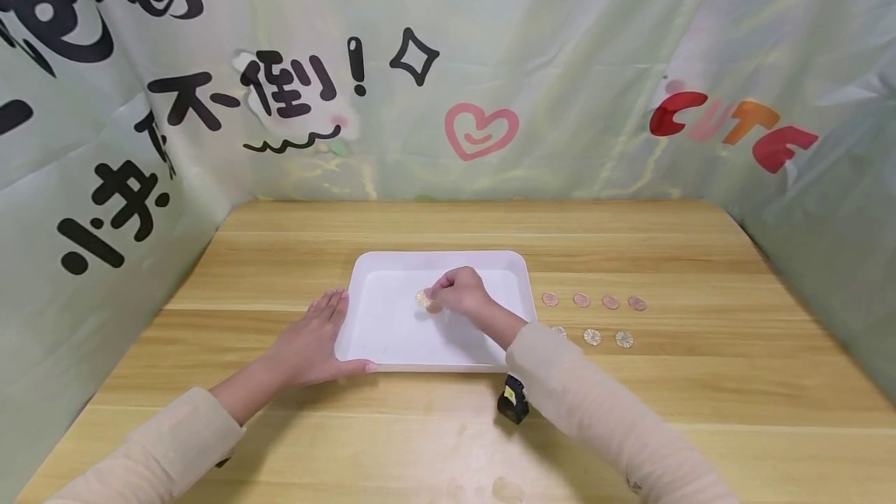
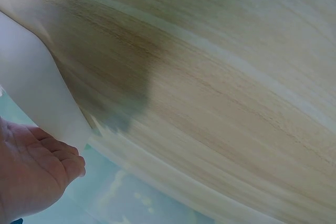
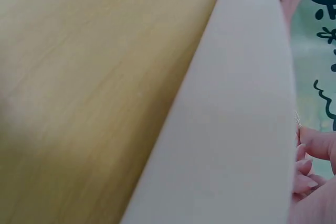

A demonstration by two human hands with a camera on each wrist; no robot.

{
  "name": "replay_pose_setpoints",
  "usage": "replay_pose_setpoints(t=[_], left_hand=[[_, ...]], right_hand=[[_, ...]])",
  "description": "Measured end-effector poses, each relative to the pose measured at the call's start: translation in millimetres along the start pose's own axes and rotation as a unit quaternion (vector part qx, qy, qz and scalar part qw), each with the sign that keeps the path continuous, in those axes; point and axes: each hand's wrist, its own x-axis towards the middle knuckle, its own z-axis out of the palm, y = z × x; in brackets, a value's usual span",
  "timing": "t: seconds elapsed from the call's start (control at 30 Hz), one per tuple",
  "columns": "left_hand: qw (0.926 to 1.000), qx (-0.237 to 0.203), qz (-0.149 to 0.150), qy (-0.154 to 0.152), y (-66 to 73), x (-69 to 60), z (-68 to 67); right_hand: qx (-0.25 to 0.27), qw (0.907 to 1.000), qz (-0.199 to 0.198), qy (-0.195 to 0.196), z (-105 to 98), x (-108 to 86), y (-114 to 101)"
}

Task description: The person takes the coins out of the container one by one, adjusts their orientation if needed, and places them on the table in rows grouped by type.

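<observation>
A white tray (image 1: 392, 333) sits on the wooden table. My right hand (image 1: 462, 291) is over the tray's middle, its thumb and fingertips pinching a gold-coloured coin (image 1: 422, 299). Whether a second coin lies against it cannot be told. In the right wrist view the coin's thin edge (image 3: 298, 119) shows above the thumb, and the tray's side wall (image 3: 231, 103) covers part of the hand. Spread flat along the tray's left side, my left hand (image 1: 311, 344) touches the rim, with its thumb at the front-left corner. The left wrist view shows this hand (image 2: 37, 163) beside the tray's corner.
Right of the tray lies a row of several copper-coloured coins (image 1: 581, 300). Silver-coloured coins (image 1: 592, 337) lie in front of them, one partly behind my right sleeve (image 1: 595, 403). A small black object (image 1: 513, 401) shows by that sleeve. Printed cloth (image 1: 560, 61) encloses the table.
</observation>
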Motion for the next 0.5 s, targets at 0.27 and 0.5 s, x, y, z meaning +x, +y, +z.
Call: replay_pose_setpoints(t=[0.27, 0.5], left_hand=[[1.0000, 0.005, 0.000, 0.006, -0.1, -1.1, -0.2], [1.0000, 0.004, 0.001, 0.000, 0.5, -1.3, -1.5]], right_hand=[[0.023, 0.9996, 0.017, -0.003, -16.7, -8.0, 1.9], [0.040, 0.9989, 0.025, -0.007, -36.2, -18.9, 6.0]])
